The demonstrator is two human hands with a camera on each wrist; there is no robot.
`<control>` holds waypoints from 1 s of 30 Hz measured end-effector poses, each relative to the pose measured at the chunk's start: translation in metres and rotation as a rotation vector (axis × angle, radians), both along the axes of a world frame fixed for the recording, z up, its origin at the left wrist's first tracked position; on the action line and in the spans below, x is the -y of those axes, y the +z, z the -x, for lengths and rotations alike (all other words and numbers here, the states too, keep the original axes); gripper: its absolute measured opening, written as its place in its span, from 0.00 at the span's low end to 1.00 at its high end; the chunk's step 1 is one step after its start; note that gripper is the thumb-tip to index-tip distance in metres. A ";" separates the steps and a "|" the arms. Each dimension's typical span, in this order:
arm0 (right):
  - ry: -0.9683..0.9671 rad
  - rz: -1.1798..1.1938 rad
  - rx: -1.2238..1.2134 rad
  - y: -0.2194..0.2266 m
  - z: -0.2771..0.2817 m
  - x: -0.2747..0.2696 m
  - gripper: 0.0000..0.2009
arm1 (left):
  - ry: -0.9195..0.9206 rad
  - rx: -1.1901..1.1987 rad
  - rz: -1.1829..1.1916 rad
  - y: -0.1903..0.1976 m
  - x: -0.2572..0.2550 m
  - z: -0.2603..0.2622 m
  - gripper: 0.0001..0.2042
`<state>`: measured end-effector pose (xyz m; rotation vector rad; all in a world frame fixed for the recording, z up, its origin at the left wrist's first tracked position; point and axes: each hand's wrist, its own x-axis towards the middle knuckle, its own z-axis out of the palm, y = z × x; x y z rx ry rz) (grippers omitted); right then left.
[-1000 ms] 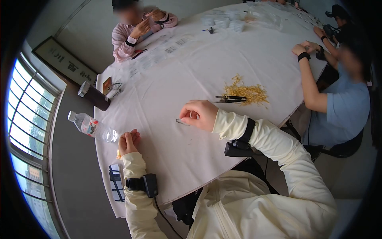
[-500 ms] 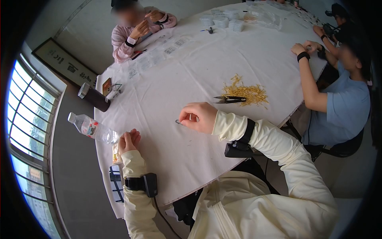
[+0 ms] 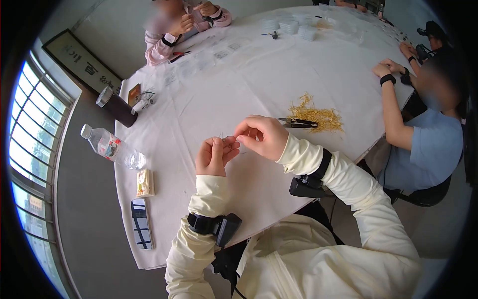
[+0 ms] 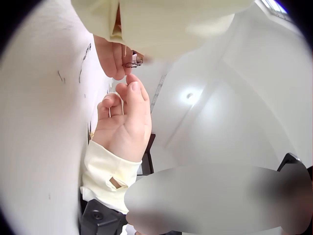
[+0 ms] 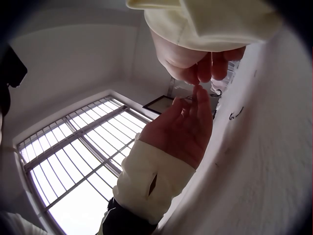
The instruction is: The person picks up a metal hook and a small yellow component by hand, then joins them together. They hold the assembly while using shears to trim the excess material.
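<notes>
My left hand (image 3: 213,155), in front of me over the white tablecloth, pinches a small, thin, dark wire loop (image 4: 133,64) between thumb and fingers. My right hand (image 3: 264,137) comes in from the right with thumb and forefinger together, its fingertips meeting those of the left at the wire. Both wrist views show the fingertips touching; in the right wrist view the loop (image 5: 217,93) sticks out beside the left fingers. A few more thin dark wire pieces (image 5: 236,115) lie on the cloth below the hands.
Black thread snips (image 3: 300,123) lie against a heap of yellow strips (image 3: 318,114) beyond my right hand. Along the left edge are a bottle (image 3: 112,147), a dark flask (image 3: 118,107), a tissue pack (image 3: 145,183) and a phone (image 3: 141,224). Other people sit around the table.
My left hand has moved from beside the bottle to the right and met my right hand. The right hand has lifted the wire loop off the cloth. The head view has shifted slightly.
</notes>
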<state>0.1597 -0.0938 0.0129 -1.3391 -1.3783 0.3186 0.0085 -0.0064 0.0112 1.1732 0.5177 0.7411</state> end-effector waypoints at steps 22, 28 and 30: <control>-0.112 -0.212 0.521 0.002 0.010 -0.003 0.15 | -0.087 0.201 0.411 -0.009 0.012 -0.001 0.12; -0.075 -0.187 0.387 -0.002 0.009 -0.003 0.09 | -0.074 0.218 0.395 -0.010 0.011 0.000 0.11; -0.086 -0.189 0.399 0.000 0.008 -0.002 0.08 | -0.079 0.222 0.380 -0.009 0.011 0.001 0.11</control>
